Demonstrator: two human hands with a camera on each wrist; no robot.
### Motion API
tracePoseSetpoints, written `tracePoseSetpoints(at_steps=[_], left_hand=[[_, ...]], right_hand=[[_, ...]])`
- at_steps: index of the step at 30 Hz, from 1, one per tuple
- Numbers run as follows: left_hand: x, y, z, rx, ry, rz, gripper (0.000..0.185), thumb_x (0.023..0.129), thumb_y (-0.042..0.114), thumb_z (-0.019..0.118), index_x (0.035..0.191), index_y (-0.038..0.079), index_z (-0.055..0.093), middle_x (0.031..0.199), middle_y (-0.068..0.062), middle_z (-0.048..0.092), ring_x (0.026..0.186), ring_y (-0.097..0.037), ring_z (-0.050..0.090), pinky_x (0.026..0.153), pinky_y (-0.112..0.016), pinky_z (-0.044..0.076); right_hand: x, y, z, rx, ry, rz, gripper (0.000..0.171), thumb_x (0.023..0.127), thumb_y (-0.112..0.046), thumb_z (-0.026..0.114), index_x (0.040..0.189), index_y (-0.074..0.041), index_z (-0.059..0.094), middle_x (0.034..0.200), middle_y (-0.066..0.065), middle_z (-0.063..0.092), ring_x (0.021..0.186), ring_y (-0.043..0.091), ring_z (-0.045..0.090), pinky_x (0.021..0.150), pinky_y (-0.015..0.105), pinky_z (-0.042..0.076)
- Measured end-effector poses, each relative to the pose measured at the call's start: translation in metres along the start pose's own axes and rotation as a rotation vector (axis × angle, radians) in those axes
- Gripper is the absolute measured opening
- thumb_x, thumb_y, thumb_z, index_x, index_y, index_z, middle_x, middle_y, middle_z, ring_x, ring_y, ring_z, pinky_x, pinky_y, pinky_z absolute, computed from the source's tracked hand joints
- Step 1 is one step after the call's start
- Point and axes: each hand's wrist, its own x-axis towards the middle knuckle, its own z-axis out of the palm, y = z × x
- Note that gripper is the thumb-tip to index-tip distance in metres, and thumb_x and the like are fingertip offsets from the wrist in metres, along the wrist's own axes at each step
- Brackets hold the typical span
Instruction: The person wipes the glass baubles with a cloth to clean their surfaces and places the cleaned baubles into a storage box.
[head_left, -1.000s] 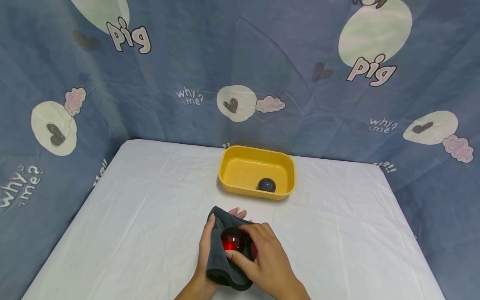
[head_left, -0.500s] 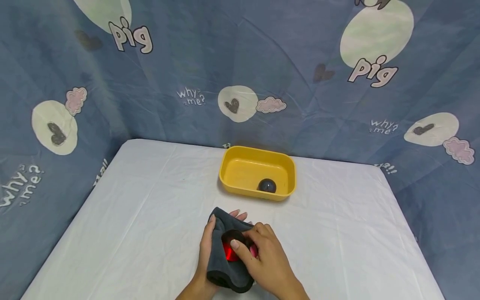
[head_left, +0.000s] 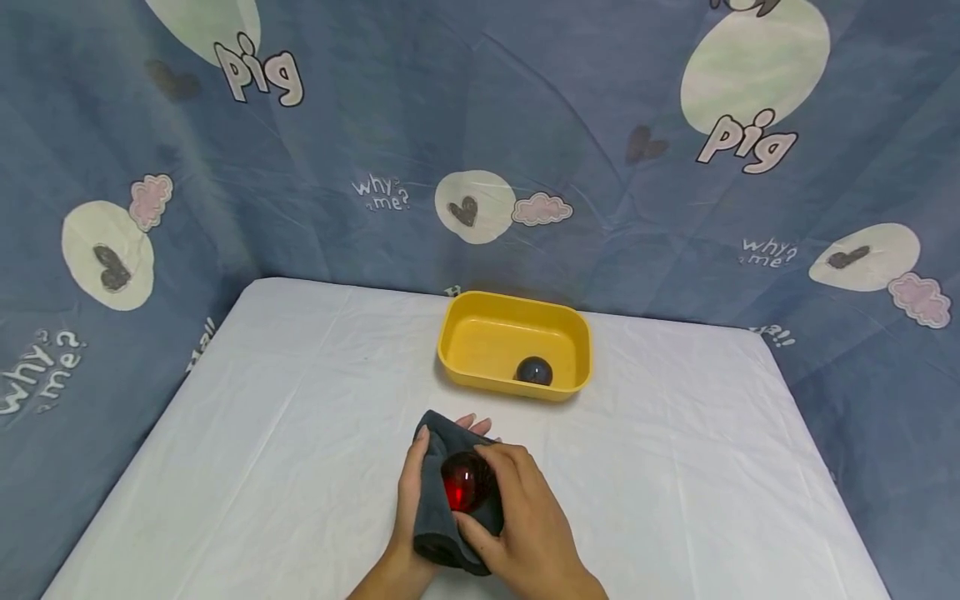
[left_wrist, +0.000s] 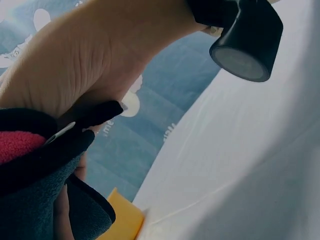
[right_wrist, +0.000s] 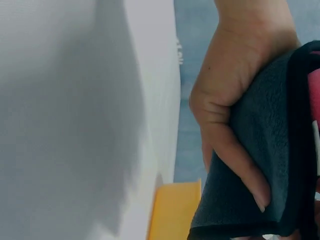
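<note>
My left hand (head_left: 407, 500) grips a dark grey cloth (head_left: 435, 525) with black edging, its thumb over the left edge and fingertips showing behind. Both wrist views show pink on the cloth's other face; the cloth (left_wrist: 30, 210) fills the lower left of the left wrist view and the cloth (right_wrist: 265, 120) the right side of the right wrist view. A glossy, see-through red ball (head_left: 467, 482) lies against the cloth in the head view. My right hand (head_left: 528, 521) holds the ball between thumb and fingers, hiding its right side.
A yellow rectangular tub (head_left: 480, 333) stands at the back of the white-covered table (head_left: 712, 458). Inside, near its front right corner, sits a dark ball (head_left: 535, 371). A blue printed curtain (head_left: 360, 125) hangs behind and beside the table.
My right thumb pressed across the ball half a second ago and now sits at its lower edge. More of the ball shows. The pink patch by my right fingers is now hidden.
</note>
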Motion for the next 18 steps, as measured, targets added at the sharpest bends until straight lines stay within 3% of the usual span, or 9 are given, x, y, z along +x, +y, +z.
tracePoseSetpoints(at_steps=[10, 18], left_hand=[[-0.0010, 0.0004, 0.0002, -0.013, 0.018, -0.024, 0.078, 0.109, 0.064, 0.026, 0.163, 0.008, 0.020, 0.155, -0.003, 0.047, 0.141, -0.018, 0.044, 0.117, -0.033, 0.037], [-0.0026, 0.0011, 0.0010, -0.010, 0.019, -0.029, 0.078, 0.109, 0.064, 0.026, 0.164, 0.009, 0.019, 0.160, -0.004, 0.043, 0.142, -0.020, 0.043, 0.117, -0.033, 0.037]], right_hand=[[0.0010, 0.0001, 0.0004, 0.025, 0.024, 0.008, 0.066, 0.079, -0.028, 0.094, 0.132, -0.011, 0.060, 0.129, -0.003, 0.056, 0.119, 0.011, 0.057, 0.098, 0.036, 0.055], [0.0012, 0.0009, 0.0004, 0.030, 0.014, 0.047, 0.059, 0.087, -0.037, 0.087, 0.132, -0.011, 0.060, 0.126, -0.005, 0.058, 0.113, 0.008, 0.056, 0.096, 0.034, 0.055]])
